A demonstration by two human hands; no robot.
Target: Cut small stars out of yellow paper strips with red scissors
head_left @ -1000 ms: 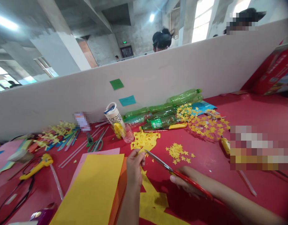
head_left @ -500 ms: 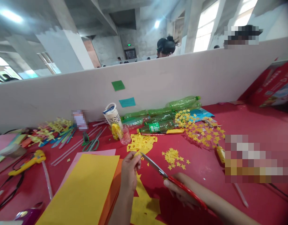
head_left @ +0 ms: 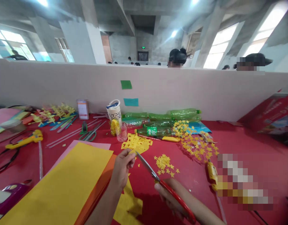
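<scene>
Head view, near the front edge of bench (head_left: 195,182), red cover.

Left hand (head_left: 121,170): thumb and forefinger pinched tight on small yellow paper piece (head_left: 131,152), other fingers curled in. Wrist over yellow scrap (head_left: 128,206) lying flat at front edge.

Right hand (head_left: 168,195): fingers wrapped shut around the red handles of scissors (head_left: 155,178). Blades pointing up-left, nearly together. Tip touching or just beside the paper piece, cannot tell which.

Left of left hand: yellow sheet (head_left: 64,184) stacked on orange sheet (head_left: 105,176) and pink sheet (head_left: 87,144). Just beyond scissors: small pile of cut stars (head_left: 165,162). Further back: holed scrap (head_left: 136,142) with star cut-outs.

Versus 0.5 s ago:
- Same pinch, same grip, blade tip at the same spot by the left fingertips.
- Both hands lower and further left in picture.
- Partition (head_left: 205,90) now level rather than slanted: whole view swung.
- Cut stars, green bottles (head_left: 158,120) and sheets unmoved on bench.

Writing:
- Green bottles along back edge, one with a green-white label (head_left: 153,131), text too small to read.
- Cup (head_left: 114,113) with black scribble print, not legible.
- Green note (head_left: 126,84) and teal note (head_left: 131,102) on partition, blank.
- Red box (head_left: 273,115) at right back corner, print blurred.
</scene>
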